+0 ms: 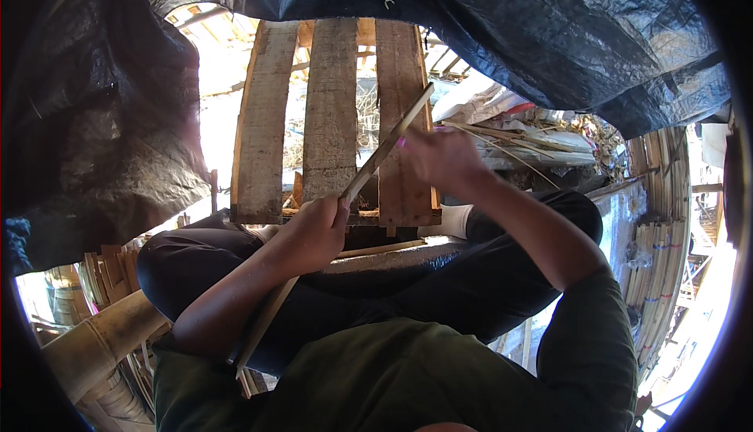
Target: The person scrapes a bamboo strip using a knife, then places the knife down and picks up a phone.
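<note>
A long, narrow bamboo strip (369, 171) slants across the view, its upper end over the wooden planks and its lower part running under my left forearm. My left hand (314, 232) is closed round the strip near its middle. Close beside the strip's upper part is my right hand (445, 157), its fingers curled toward it. The right hand is slightly blurred, and what lies in its fingers, if anything, cannot be made out. Beneath the strip stands a slatted wooden rack (331, 102) of three rough planks, just beyond my folded legs.
Dark plastic sheeting (541, 24) hangs across the top and left (94, 134). Thin split strips (525, 143) lie in a heap at the far right. Bundled strips (657, 283) stand at the right. A thick bamboo pole (106, 342) runs along the lower left.
</note>
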Available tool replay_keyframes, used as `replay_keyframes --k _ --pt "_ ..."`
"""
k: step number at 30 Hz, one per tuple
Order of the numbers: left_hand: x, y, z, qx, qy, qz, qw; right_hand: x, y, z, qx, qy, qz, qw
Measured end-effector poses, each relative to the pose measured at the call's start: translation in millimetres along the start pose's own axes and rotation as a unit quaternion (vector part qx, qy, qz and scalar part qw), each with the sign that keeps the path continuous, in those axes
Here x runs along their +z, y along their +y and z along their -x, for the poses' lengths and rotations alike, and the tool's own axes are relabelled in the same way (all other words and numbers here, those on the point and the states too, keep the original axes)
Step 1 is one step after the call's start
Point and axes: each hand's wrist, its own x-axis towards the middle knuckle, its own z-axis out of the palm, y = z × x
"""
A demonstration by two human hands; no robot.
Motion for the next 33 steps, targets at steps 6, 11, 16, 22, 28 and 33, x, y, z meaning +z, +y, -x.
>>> replay_keyframes --k 6,11,16,22,28,33 --pt "-2 0 -2 -0.014 -0.013 0.011 1.000 1 -2 -7 0.002 0.017 0.044 0.999" --pt "-3 -1 -1 -0.006 -0.016 0.013 1.000 -6 5 -11 0.001 -0.023 0.029 0.999" --pt "-2 -6 -1 -0.007 -0.021 0.006 1.000 -8 22 -19 0.061 -0.035 0.080 0.994" --pt "-4 -5 0 -0.003 -0.017 0.031 0.999 2 4 -6 -0.047 -0.006 -0.014 0.999" --pt "-7 -1 -2 -0.020 -0.033 0.023 0.999 5 6 -11 0.004 0.031 0.009 0.999" --pt "-7 -2 3 -0.011 -0.030 0.036 0.999 -2 4 -8 0.012 -0.002 -0.023 1.000"
